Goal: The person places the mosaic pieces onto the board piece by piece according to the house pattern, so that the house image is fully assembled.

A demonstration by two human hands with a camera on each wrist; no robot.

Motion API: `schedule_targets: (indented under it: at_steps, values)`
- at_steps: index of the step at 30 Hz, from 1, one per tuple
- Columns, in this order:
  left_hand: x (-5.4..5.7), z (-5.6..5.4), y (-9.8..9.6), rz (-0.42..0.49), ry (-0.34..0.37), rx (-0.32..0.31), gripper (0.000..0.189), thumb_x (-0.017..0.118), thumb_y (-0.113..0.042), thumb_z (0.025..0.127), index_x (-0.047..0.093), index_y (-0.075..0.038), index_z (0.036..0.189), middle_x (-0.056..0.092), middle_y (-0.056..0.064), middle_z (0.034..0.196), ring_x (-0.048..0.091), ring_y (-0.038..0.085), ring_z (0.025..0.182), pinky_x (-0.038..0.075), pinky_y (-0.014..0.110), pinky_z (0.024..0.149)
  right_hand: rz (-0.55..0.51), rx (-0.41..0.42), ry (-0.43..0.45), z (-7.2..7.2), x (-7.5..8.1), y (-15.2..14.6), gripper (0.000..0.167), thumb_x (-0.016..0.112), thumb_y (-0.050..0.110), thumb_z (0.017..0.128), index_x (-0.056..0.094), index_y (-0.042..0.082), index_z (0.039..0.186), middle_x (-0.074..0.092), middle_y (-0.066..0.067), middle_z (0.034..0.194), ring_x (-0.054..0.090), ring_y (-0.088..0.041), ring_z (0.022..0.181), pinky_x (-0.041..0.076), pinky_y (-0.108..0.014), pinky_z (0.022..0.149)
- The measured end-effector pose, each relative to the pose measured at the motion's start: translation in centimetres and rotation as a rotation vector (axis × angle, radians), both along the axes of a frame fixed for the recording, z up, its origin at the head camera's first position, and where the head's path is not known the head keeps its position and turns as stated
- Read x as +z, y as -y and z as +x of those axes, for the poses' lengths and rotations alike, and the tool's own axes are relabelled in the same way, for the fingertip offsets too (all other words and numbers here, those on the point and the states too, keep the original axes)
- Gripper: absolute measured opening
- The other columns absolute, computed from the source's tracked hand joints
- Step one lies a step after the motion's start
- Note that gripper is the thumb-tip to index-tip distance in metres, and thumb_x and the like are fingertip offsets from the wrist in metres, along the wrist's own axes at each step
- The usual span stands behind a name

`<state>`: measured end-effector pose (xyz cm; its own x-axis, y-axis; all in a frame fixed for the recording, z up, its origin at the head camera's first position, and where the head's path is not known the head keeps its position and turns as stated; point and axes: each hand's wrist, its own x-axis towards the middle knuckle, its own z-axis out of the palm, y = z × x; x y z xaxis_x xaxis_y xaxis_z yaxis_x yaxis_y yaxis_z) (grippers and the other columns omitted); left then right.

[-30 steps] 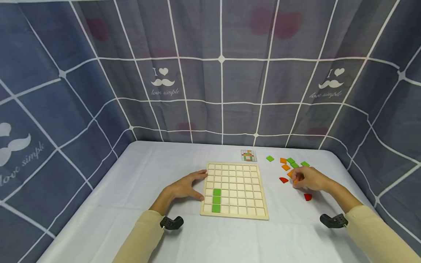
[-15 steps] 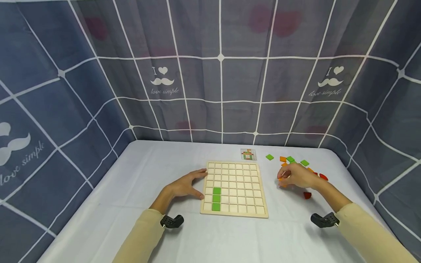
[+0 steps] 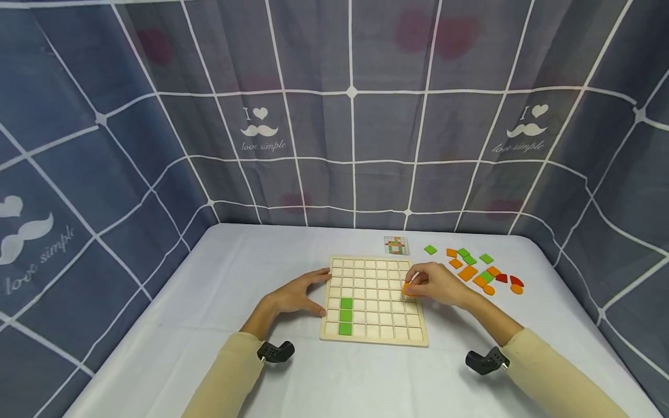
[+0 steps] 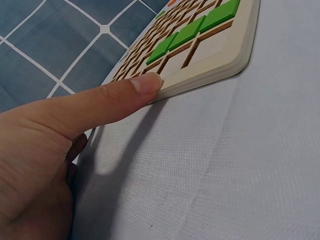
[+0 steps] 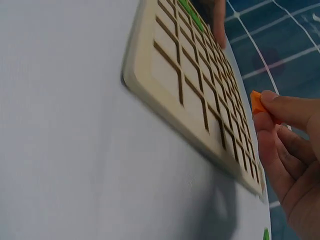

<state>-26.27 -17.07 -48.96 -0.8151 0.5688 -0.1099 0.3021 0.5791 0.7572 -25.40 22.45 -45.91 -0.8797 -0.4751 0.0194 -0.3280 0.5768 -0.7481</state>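
Observation:
A square wooden grid board (image 3: 373,293) lies flat on the table. Three green square tiles (image 3: 346,314) fill a column near its left side. My left hand (image 3: 294,295) rests at the board's left edge, fingers and thumb spread; in the left wrist view the thumb (image 4: 120,97) touches the side of the frame. Over the board's right part, my right hand (image 3: 435,283) pinches an orange tile (image 5: 257,103) between thumb and fingers. The tile's full outline is hidden by the fingertips.
Right of the board lie loose pieces: orange tiles (image 3: 467,273), green tiles (image 3: 486,258), orange round ones (image 3: 488,289) and red rounded-edge ones (image 3: 515,280). Behind the board sits a small picture card (image 3: 396,245). A checked curtain (image 3: 324,128) encloses the white table (image 3: 251,249).
My right hand has moved left from the loose pieces to above the board's right side, bringing an orange tile with it. My left hand stays at the board's edge.

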Motion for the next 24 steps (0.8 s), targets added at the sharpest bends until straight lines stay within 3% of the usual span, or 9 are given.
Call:
schedule_targets:
  at_steps: [7, 12, 18, 24]
  values:
    - [-0.4, -0.3, -0.2, -0.009, -0.012, -0.017, 0.102, 0.095, -0.029, 0.074, 0.042, -0.010, 0.159, 0.025, 0.001, 0.169, 0.016, 0.030, 0.156, 0.014, 0.054, 0.123, -0.034, 0.188, 0.017, 1.0, -0.4, 3.3, 0.013, 0.077, 0.007, 0.092, 0.070, 0.012, 0.102, 0.074, 0.002, 0.087, 0.071, -0.014, 0.080, 0.058, -0.027, 0.074]
    - [-0.3, -0.4, -0.3, -0.019, -0.015, -0.010, 0.102, 0.095, -0.030, 0.073, 0.043, -0.012, 0.159, 0.026, 0.000, 0.169, 0.017, 0.030, 0.155, 0.016, 0.055, 0.123, -0.071, 0.285, 0.015, 1.9, -0.8, 6.4, 0.015, 0.074, 0.000, 0.091, 0.070, 0.010, 0.102, 0.073, 0.004, 0.083, 0.070, -0.013, 0.076, 0.059, -0.028, 0.075]
    - [-0.2, -0.4, 0.0, -0.008, -0.016, -0.021, 0.100, 0.095, -0.029, 0.075, 0.043, -0.011, 0.158, 0.026, 0.002, 0.169, 0.017, 0.031, 0.155, 0.014, 0.056, 0.123, -0.041, 0.344, -0.004, 2.9, -1.3, 10.1, 0.012, 0.075, 0.002, 0.091, 0.072, 0.011, 0.098, 0.072, 0.010, 0.079, 0.069, -0.006, 0.074, 0.059, -0.025, 0.072]
    - [-0.2, -0.4, 0.0, -0.004, -0.017, -0.017, 0.099, 0.095, -0.028, 0.074, 0.044, -0.011, 0.158, 0.026, 0.002, 0.169, 0.018, 0.031, 0.155, 0.015, 0.056, 0.123, 0.008, 0.326, -0.057, 3.4, -1.6, 10.9, 0.012, 0.076, 0.000, 0.090, 0.072, 0.011, 0.095, 0.070, 0.012, 0.078, 0.066, -0.003, 0.072, 0.058, -0.024, 0.069]
